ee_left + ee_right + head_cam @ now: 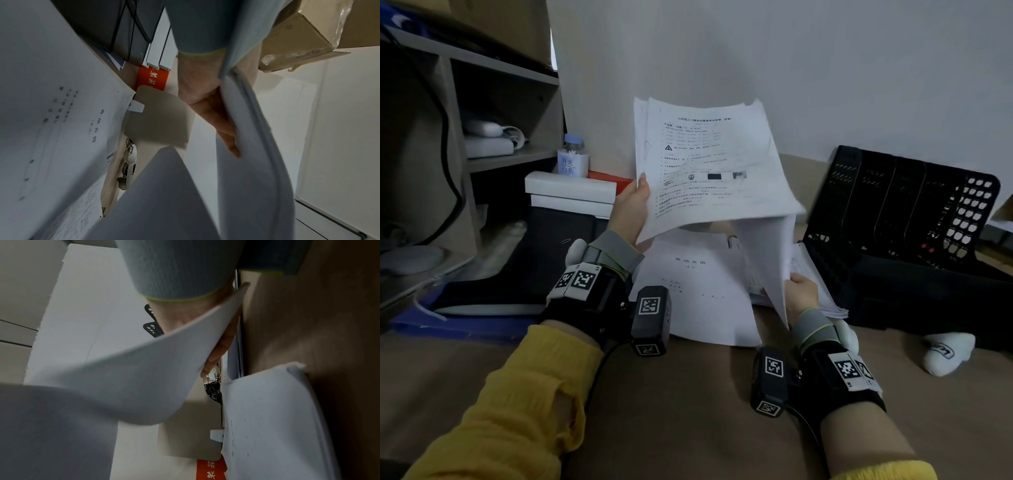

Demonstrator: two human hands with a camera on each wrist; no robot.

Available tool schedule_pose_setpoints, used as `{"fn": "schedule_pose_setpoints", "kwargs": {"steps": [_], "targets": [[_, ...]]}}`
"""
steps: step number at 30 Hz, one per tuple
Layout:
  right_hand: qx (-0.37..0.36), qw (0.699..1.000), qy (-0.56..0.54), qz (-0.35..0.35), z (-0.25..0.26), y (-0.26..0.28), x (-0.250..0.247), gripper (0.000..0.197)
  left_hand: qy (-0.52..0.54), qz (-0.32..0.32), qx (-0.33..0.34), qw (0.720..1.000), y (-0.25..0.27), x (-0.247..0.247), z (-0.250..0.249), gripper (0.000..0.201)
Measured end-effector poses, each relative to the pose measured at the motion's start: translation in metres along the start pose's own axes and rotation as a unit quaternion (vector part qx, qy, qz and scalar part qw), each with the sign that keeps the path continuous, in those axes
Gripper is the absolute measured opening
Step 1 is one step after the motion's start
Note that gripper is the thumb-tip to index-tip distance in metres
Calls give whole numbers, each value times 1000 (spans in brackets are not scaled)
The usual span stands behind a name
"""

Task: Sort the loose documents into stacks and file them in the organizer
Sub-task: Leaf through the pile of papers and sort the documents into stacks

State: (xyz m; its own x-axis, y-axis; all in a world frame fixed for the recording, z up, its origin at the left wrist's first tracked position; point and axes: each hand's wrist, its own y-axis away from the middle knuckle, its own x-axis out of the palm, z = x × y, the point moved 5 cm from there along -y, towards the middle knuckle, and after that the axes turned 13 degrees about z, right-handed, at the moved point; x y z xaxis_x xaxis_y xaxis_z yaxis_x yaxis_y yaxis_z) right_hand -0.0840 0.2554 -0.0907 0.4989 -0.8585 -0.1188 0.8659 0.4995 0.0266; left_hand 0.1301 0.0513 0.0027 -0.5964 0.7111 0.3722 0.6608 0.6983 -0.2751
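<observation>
My left hand (pixel 632 202) holds up a sheaf of printed papers (pixel 709 161) by its left edge, thumb on top; in the left wrist view the fingers (pixel 224 129) lie under the sheaf (pixel 252 162). My right hand (pixel 800 289) pinches the lower corner of one white sheet (pixel 767 253) that hangs curved from below the sheaf, also seen in the right wrist view as the sheet (pixel 144 369). On the brown table a stack with a titled cover page (pixel 695 287) lies under both hands. A second paper pile (pixel 822 291) lies beside the black slotted organizer (pixel 900 212) at the right.
At the left stand a shelf unit (pixel 482 113), white boxes (pixel 570 192), a small bottle (pixel 573 154), an orange box (pixel 607 178), a dark case (pixel 517 263) and a blue folder (pixel 458 327). A white sock (pixel 948 353) lies before the organizer. A wall (pixel 825 68) stands behind.
</observation>
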Motion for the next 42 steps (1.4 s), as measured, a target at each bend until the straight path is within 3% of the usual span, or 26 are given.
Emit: {"fn": "schedule_pose_setpoints", "kwargs": {"steps": [6,10,13,17,21,24,29,34,37,42], "targets": [[5,999,5,39,-2,2,10,22,37,10,15,999,-1,2,-1,24],[16,997,46,53,5,9,17,34,35,23,20,999,-4,3,-2,23],[35,995,64,70,0,4,25,19,11,15,15,1000,-1,3,-4,26],[58,980,127,144,-1,11,40,8,-48,10,28,998,2,6,-8,29],[67,960,192,190,0,18,43,34,-64,13,32,997,5,10,-8,35],[72,962,185,187,-2,15,41,34,-61,6,30,998,5,8,-8,35],[57,972,170,154,-2,10,37,14,-26,-6,16,1000,4,5,-5,32],[76,961,186,188,-5,13,40,24,-23,3,14,1000,3,6,-4,29],[44,956,243,159,-1,10,35,31,-27,10,18,999,3,7,-3,31],[37,914,387,118,2,9,27,37,-24,15,16,999,3,7,-2,32]]}}
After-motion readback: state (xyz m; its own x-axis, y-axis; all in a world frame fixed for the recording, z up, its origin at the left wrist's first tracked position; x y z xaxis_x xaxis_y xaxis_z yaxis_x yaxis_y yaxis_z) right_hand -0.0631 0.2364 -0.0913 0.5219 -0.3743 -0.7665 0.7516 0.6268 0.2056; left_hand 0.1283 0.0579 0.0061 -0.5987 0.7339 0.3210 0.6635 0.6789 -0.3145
